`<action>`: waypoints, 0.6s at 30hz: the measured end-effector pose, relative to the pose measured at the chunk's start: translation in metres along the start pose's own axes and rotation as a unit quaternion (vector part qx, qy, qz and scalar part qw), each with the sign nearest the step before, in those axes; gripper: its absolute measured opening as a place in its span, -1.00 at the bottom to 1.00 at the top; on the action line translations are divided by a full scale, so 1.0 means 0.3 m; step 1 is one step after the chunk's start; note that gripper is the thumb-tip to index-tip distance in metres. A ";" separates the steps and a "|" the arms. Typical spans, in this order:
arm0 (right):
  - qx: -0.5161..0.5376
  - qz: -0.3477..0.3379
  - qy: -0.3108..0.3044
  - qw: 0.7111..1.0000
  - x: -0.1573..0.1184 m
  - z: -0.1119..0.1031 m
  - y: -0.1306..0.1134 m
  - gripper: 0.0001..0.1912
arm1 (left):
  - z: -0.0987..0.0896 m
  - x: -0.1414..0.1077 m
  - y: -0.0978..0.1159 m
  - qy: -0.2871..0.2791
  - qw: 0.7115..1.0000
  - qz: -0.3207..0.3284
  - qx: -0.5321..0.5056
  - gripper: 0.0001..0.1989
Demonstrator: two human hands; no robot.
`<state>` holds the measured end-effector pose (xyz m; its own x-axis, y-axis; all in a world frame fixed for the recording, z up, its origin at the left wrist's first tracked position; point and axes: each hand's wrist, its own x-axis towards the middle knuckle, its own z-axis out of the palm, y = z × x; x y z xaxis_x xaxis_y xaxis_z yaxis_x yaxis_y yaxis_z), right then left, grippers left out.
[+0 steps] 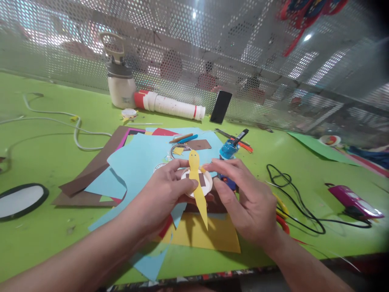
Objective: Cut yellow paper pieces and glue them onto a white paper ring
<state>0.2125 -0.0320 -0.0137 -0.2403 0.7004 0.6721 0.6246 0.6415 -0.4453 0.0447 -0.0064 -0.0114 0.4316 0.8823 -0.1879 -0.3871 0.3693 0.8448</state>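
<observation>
My left hand (174, 182) pinches a yellow paper figure (200, 198) against a round white lid (206, 182), its thumb pressing on the figure's middle. Two small eyes mark the figure's rounded top, and its long pointed tail hangs below the lid. A brown paper piece (201, 179) lies on the lid behind it. To the right, my right hand (243, 190) has its thumb and fingers apart. Its fingertips are at the lid's right edge, near a small yellow paper strip by the figure's side. Whether they touch the strip is hard to tell.
Blue paper (136, 158), brown paper (91, 162) and yellow paper (212, 235) lie beneath the hands. Behind are a blue pot (228, 149), a phone (221, 106), stacked paper cups (173, 106) and a spray bottle (121, 85). A black cable (299, 202) runs to a purple device (352, 200) at right.
</observation>
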 end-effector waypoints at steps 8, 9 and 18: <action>0.064 0.073 0.014 0.995 -0.013 0.012 -0.001 -0.70 | -0.003 0.005 -0.011 0.003 1.000 0.017 0.021 -0.64; 0.081 0.089 0.012 0.993 -0.015 0.012 0.000 -0.71 | -0.004 0.006 -0.013 0.003 1.000 0.015 0.021 -0.63; 0.055 0.089 0.062 0.993 -0.011 -0.004 -0.001 -0.71 | -0.005 0.017 -0.023 0.003 1.000 0.002 0.015 -0.61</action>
<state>0.2140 -0.0348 -0.0150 -0.0346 0.7664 0.6414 0.5630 0.5452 -0.6211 0.0483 -0.0040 -0.0191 0.4243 0.8859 -0.1874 -0.3636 0.3562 0.8607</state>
